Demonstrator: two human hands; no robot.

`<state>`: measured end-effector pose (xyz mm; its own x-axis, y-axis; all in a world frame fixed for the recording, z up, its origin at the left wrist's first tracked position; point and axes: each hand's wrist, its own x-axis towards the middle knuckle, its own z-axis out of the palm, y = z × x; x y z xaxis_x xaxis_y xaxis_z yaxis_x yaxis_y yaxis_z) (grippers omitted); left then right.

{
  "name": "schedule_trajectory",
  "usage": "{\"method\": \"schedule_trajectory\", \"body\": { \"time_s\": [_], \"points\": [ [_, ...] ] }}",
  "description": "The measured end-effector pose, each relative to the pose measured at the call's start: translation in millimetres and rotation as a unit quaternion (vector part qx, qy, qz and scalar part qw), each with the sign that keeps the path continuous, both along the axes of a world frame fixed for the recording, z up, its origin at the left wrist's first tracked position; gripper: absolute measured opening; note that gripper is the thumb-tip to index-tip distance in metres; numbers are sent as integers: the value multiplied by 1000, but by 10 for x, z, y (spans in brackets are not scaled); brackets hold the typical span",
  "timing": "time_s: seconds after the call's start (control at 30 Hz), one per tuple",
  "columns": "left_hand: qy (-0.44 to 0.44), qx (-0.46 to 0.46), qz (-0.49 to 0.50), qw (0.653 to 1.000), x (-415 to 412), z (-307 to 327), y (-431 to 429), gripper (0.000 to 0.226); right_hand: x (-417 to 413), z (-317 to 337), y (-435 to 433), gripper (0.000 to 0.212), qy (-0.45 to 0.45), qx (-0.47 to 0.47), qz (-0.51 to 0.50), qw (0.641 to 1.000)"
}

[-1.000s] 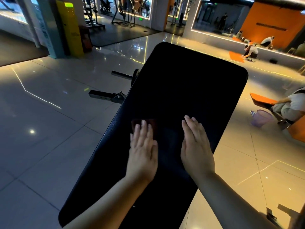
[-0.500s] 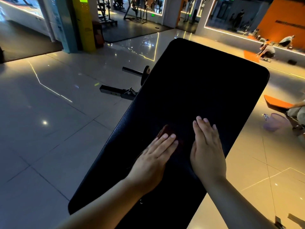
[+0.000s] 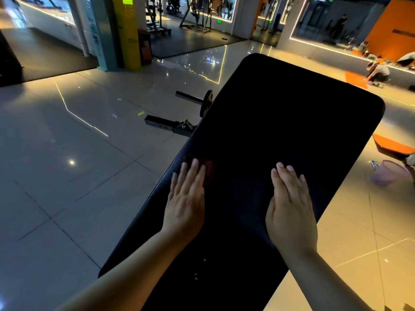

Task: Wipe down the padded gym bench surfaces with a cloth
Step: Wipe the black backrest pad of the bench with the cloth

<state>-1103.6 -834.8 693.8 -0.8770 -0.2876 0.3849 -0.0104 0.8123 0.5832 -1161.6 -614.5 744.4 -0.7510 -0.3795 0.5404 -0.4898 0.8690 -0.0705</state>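
Cloth [image 3: 205, 167], dark red, now at the left edge of the padded bench [image 3: 292, 122], swept over from mid-pad half a second ago. Left hand [image 3: 186, 198] flat on it, grip wide, pressing rather than clasping. Right hand [image 3: 290, 203] likewise flat, bracing near the right edge, holding nothing. Probably one cross-stroke done; far end apparently not yet reached.

A gym: black padded bench [image 3: 280, 135], exercise machines [image 3: 197, 16], wall mirror [image 3: 332, 21].
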Motion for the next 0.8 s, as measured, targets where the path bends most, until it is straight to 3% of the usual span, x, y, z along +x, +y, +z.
{"method": "schedule_trajectory", "body": {
  "time_s": [0.1,0.23,0.3,0.5,0.67,0.7,0.8],
  "points": [
    [-4,79,12,997,26,85,295,62,16,-2,13,54,-2,-2,0,1000],
    [30,-90,-123,988,221,12,236,56,24,6,1,54,-3,4,-2,1000],
    [54,-114,-114,985,144,-35,-24,52,12,5,0,54,-3,3,-1,1000],
    [-5,111,41,993,-54,135,174,60,12,-13,4,53,-2,3,0,1000],
    [14,-50,-89,995,72,89,57,58,10,-19,3,54,-12,12,-7,1000],
    [13,-45,-60,997,35,47,-82,58,6,-18,3,55,-14,11,-7,1000],
    [-22,111,104,988,-139,67,-218,62,-3,-12,2,55,-20,10,-6,1000]
  ]
}}
